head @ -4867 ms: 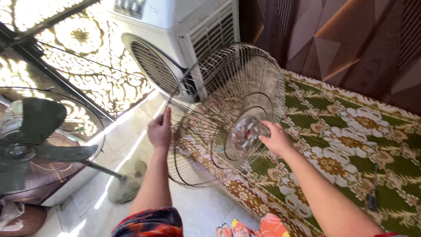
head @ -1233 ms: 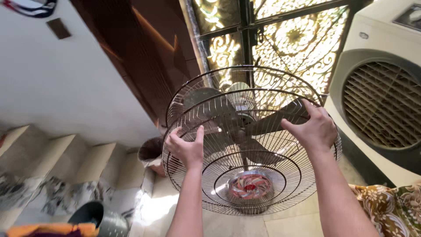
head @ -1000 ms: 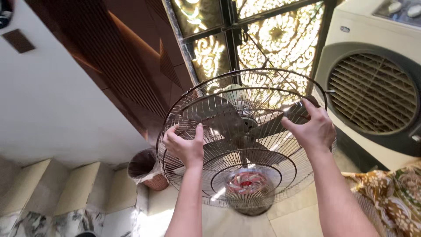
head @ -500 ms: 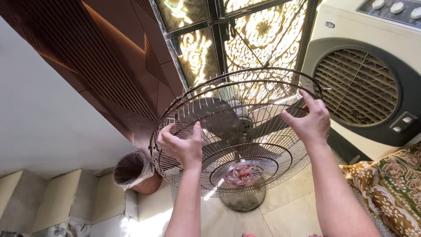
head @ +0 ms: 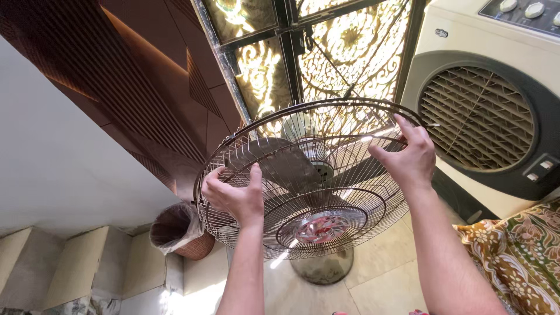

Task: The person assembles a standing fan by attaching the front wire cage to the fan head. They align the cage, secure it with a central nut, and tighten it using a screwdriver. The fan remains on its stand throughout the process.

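Two bare arms reach up from the bottom of the view; the left hand [head: 233, 195] is curled shut on the left rim of the grille [head: 326, 192], thumb on the front wires, fingers hooked over the edge; the right hand [head: 408, 160] grips the right rim the same way, thumb in front, fingers wrapped over the top; the grille is a round wire cage, held up in front of the fan between both hands, tilted so its face looks down toward the person; a round cap [head: 322, 228] with red and silver swirls sits in its middle.

Just behind the wires are the dark blades [head: 280, 166]; the rear cage [head: 344, 111] shows right behind them; I cannot tell if the two cages touch all the way round.

Below stands the round base [head: 322, 268] on the pale tile floor [head: 379, 274]; a flowery rug [head: 519, 256] lies at the right; a brown basket [head: 178, 233] with a bag in it sits at the left, beside pale steps [head: 87, 262].

Farther back stands a big white cooler [head: 484, 111] with a dark round vent; a glowing gold patterned door [head: 326, 46] is behind the fan; a brown ribbed wall [head: 146, 76] is at the left.
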